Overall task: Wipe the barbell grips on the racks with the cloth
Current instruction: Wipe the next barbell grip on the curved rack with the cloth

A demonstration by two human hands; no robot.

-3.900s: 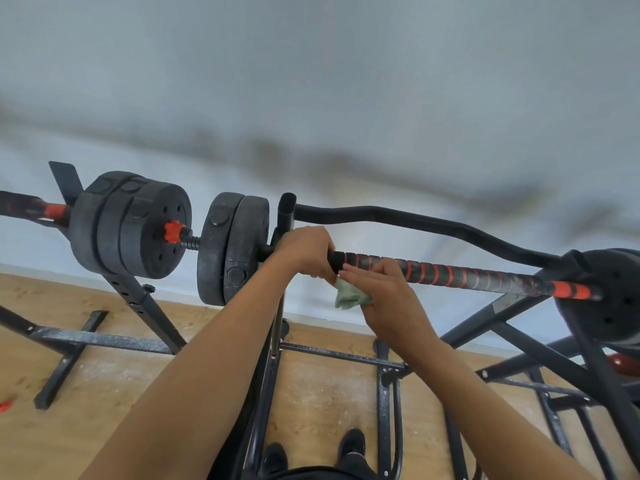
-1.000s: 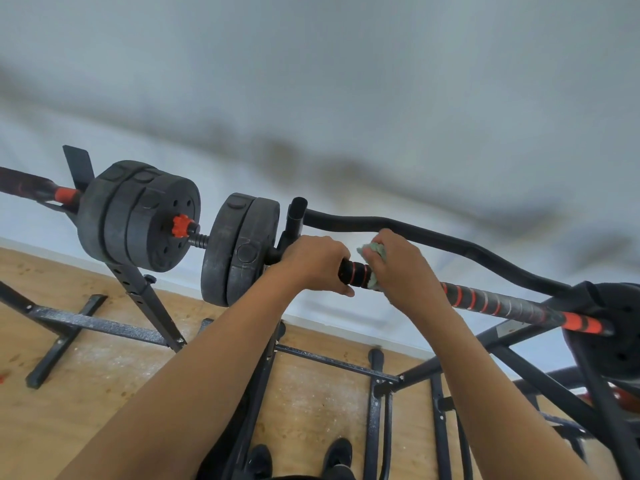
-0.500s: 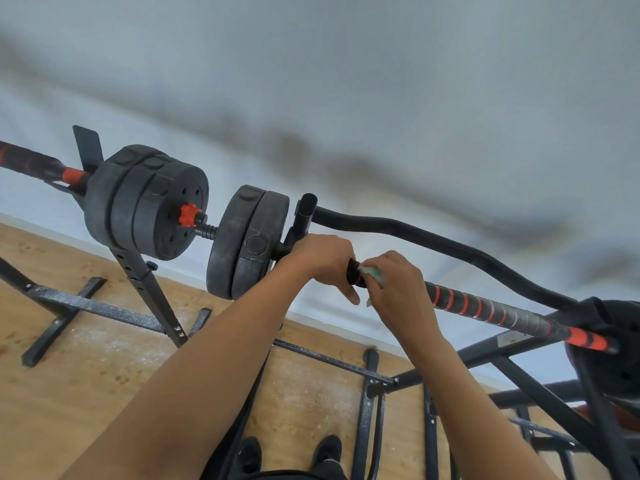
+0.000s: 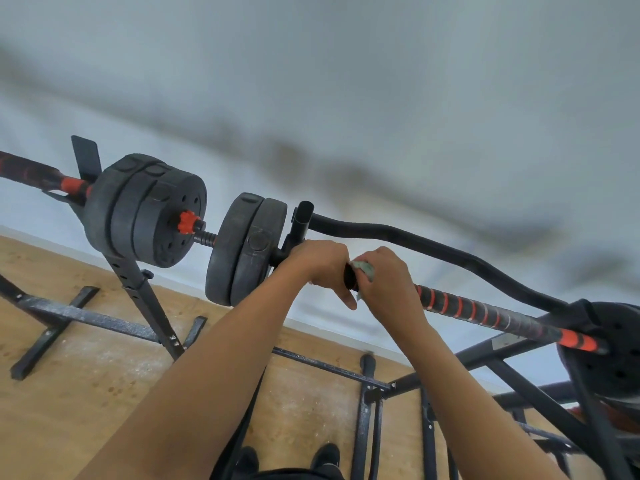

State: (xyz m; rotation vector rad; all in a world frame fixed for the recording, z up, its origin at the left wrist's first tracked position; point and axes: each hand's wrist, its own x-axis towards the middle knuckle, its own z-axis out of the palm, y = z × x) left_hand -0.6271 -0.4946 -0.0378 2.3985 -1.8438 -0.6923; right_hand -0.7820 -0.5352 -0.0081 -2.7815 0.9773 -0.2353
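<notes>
A barbell lies across a black rack, its grip (image 4: 485, 311) wrapped in black and red bands. My left hand (image 4: 322, 263) grips the bar at the grip's left end, just right of two black weight plates (image 4: 244, 249). Right beside it, my right hand (image 4: 388, 284) holds a pale green cloth (image 4: 364, 268) wrapped round the grip. Only a small part of the cloth shows between the two hands.
A second barbell with black plates (image 4: 145, 209) and a red collar sits on a rack at the left. A curved black bar (image 4: 433, 249) runs behind the grip. Black rack legs (image 4: 367, 407) stand on the wooden floor, and my shoes (image 4: 323, 457) show below. More plates (image 4: 609, 351) hang at right.
My right hand with the cloth has twisted round the grip near its left end, staying beside my left hand. The view has tilted slightly.
</notes>
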